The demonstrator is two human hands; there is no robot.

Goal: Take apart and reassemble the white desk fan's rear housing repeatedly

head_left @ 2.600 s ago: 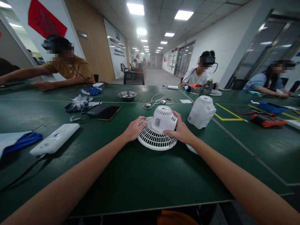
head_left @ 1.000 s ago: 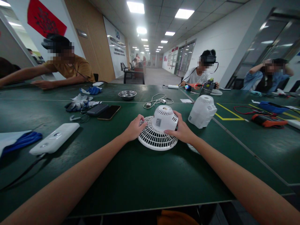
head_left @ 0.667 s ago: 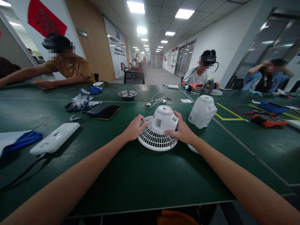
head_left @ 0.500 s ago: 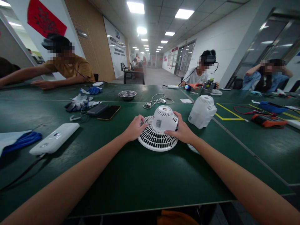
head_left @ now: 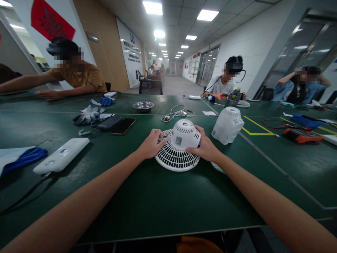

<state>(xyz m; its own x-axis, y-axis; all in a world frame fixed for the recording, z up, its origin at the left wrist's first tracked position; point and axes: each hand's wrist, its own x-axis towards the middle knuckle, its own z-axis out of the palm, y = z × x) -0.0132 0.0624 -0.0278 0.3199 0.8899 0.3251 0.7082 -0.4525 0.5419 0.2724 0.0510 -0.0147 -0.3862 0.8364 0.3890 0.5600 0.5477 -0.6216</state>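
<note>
In front of me a white fan head (head_left: 185,135) rests on the green table with its round slatted grille (head_left: 177,160) facing down and its motor housing on top. My right hand (head_left: 202,144) is wrapped round the right side of the housing, thumb across its front. At the left rim of the grille, my left hand (head_left: 152,143) grips the edge with curled fingers, thumb lying on the slats. A translucent white plastic housing (head_left: 228,125) stands upright to the right, apart from my hands. Something pale lies partly hidden under my right forearm.
Beyond the fan lie a white cable (head_left: 179,113) and a steel bowl (head_left: 143,106). Left are a phone (head_left: 123,126), gloves (head_left: 88,116) and a white power bank (head_left: 61,155). An orange multimeter (head_left: 302,135) lies right. Co-workers sit across the table, one handling a tool.
Almost nothing differs. The fan's grille has shifted very slightly toward me, with both hands keeping their places on it.
</note>
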